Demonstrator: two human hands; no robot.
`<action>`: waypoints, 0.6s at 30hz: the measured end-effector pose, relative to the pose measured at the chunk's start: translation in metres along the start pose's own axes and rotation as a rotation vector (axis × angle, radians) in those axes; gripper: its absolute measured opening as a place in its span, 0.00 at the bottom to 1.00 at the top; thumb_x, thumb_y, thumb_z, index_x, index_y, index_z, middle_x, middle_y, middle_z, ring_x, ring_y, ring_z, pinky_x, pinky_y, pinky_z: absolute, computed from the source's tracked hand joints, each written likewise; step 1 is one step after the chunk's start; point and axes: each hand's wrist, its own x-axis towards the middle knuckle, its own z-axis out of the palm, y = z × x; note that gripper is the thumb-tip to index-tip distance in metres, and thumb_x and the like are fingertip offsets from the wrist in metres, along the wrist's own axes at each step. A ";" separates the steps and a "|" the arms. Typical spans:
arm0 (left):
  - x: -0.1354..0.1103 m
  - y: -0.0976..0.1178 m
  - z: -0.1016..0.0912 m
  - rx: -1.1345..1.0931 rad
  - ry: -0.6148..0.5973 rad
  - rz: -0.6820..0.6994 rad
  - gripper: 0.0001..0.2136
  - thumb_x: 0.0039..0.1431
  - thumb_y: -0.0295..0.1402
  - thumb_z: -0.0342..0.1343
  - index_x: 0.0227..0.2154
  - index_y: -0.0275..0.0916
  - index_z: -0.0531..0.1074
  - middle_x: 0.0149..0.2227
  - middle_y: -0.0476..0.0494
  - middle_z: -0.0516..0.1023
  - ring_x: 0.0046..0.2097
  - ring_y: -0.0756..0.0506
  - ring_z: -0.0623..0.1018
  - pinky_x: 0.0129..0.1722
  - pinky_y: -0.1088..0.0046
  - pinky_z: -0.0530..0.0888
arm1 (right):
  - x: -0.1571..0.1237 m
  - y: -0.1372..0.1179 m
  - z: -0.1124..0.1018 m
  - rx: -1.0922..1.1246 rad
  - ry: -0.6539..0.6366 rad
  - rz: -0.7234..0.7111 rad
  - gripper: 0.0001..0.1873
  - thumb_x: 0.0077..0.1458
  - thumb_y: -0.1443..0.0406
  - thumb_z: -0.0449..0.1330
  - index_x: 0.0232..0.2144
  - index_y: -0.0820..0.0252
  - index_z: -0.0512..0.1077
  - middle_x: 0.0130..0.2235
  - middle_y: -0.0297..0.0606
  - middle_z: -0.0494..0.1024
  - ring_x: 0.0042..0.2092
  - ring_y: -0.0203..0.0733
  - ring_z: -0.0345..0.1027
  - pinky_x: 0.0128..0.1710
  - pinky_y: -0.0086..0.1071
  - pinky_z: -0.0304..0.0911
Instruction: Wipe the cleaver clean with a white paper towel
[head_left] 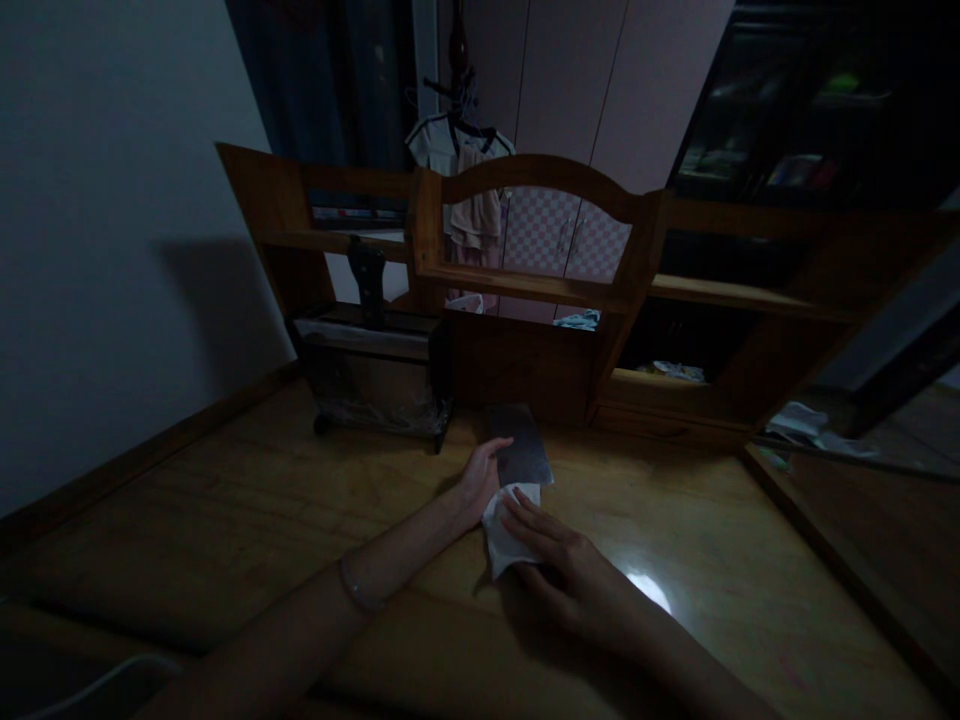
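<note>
A flat, dark grey rectangular piece with a slight sheen (523, 448) is tilted above the wooden surface; its exact kind is too dim to make out. My left hand (480, 482) holds its lower left side, with the thumb lying across the face. Over its near end lies a crumpled white tissue (510, 545). My right hand (551, 545) presses the tissue with its fingers together, the tips close to the grey face. The tissue hides the near end of the piece.
A wooden headboard-like shelf (525, 290) runs across the back. In front of its left part stands a dark, boxy appliance wrapped in plastic (367, 375). A white wall (135, 250) bounds the left. Light reflects off the wooden surface (675, 500).
</note>
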 end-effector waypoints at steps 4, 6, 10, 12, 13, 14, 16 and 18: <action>-0.001 0.001 0.000 -0.029 -0.018 -0.024 0.08 0.60 0.31 0.52 0.34 0.33 0.73 0.28 0.43 0.79 0.28 0.46 0.78 0.39 0.70 0.72 | 0.001 -0.003 -0.004 0.036 0.038 -0.004 0.26 0.68 0.64 0.49 0.66 0.53 0.56 0.68 0.38 0.55 0.69 0.47 0.45 0.68 0.48 0.48; -0.001 0.002 -0.001 -0.034 -0.034 -0.041 0.08 0.61 0.32 0.51 0.33 0.33 0.73 0.28 0.42 0.79 0.28 0.45 0.78 0.38 0.71 0.72 | 0.001 -0.005 -0.006 0.048 0.037 0.000 0.25 0.69 0.63 0.49 0.66 0.53 0.57 0.68 0.38 0.56 0.69 0.46 0.45 0.68 0.48 0.49; -0.002 0.002 0.000 -0.033 -0.044 -0.041 0.09 0.61 0.32 0.51 0.33 0.32 0.73 0.29 0.40 0.79 0.28 0.44 0.79 0.39 0.69 0.73 | 0.000 -0.008 -0.010 0.060 0.014 0.030 0.24 0.69 0.62 0.49 0.65 0.52 0.59 0.68 0.37 0.56 0.69 0.47 0.46 0.68 0.48 0.48; -0.003 0.001 0.001 -0.037 -0.017 -0.007 0.07 0.61 0.31 0.52 0.33 0.33 0.73 0.29 0.41 0.79 0.28 0.45 0.79 0.39 0.69 0.73 | -0.001 -0.010 -0.013 0.070 -0.002 0.035 0.24 0.69 0.62 0.49 0.64 0.52 0.61 0.67 0.36 0.58 0.69 0.46 0.47 0.68 0.47 0.49; -0.003 0.000 0.001 -0.039 0.003 0.014 0.06 0.60 0.30 0.52 0.33 0.34 0.73 0.29 0.42 0.79 0.28 0.45 0.79 0.39 0.70 0.73 | -0.001 -0.011 -0.014 0.084 -0.010 0.025 0.23 0.69 0.62 0.49 0.64 0.51 0.62 0.67 0.35 0.58 0.68 0.46 0.48 0.68 0.46 0.49; -0.003 0.000 0.002 -0.036 0.020 0.033 0.06 0.60 0.30 0.52 0.34 0.34 0.73 0.29 0.42 0.79 0.29 0.45 0.79 0.40 0.70 0.73 | -0.001 -0.012 -0.016 0.103 -0.013 0.007 0.22 0.69 0.62 0.49 0.63 0.50 0.63 0.67 0.34 0.59 0.68 0.46 0.49 0.68 0.46 0.50; -0.004 -0.001 0.002 -0.011 0.030 0.059 0.06 0.60 0.29 0.52 0.34 0.34 0.73 0.30 0.40 0.80 0.30 0.44 0.79 0.40 0.68 0.74 | -0.002 -0.012 -0.021 0.156 -0.007 -0.022 0.22 0.69 0.61 0.49 0.62 0.48 0.64 0.66 0.33 0.61 0.67 0.46 0.53 0.67 0.47 0.52; -0.004 -0.001 0.002 0.015 0.005 0.047 0.08 0.61 0.30 0.51 0.36 0.32 0.73 0.31 0.37 0.80 0.31 0.42 0.80 0.41 0.64 0.75 | -0.004 -0.012 -0.024 0.217 0.001 -0.011 0.21 0.68 0.61 0.49 0.62 0.48 0.65 0.64 0.34 0.64 0.65 0.47 0.57 0.66 0.48 0.54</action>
